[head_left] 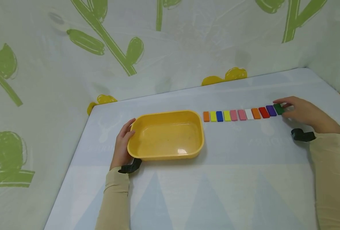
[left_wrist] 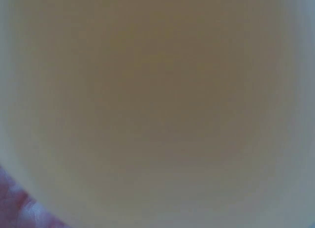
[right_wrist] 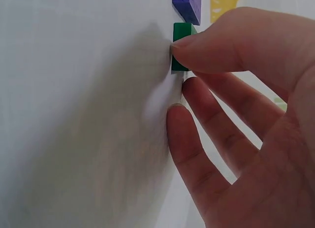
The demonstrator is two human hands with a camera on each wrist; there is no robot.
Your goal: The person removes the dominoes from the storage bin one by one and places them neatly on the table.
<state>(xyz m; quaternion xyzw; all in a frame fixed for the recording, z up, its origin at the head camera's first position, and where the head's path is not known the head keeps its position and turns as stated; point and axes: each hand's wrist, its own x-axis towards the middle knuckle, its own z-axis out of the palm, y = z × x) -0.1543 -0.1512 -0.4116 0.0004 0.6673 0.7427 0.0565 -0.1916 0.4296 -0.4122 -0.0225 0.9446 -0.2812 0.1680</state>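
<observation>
A yellow plastic basin (head_left: 164, 139) sits on the table with nothing in it. My left hand (head_left: 122, 147) grips its left wall, thumb over the rim and fingers outside. The left wrist view is filled by a blurred yellowish-brown surface. At the right end of a row of coloured blocks, my right hand (head_left: 300, 113) pinches a green block (right_wrist: 181, 33) between thumb and forefinger; the forefinger's tip is hidden behind the thumb in the right wrist view. Just beside it lies a purple block (head_left: 271, 111), with a red block (head_left: 264, 112) further left.
Leftward the row continues with an orange block (head_left: 256, 113), a white block (head_left: 249, 114), pink blocks, yellow blocks, a blue block (head_left: 219, 116) and an orange block (head_left: 206, 116) near the basin's right rim. A patterned cloth wall (head_left: 170, 48) rises behind the table.
</observation>
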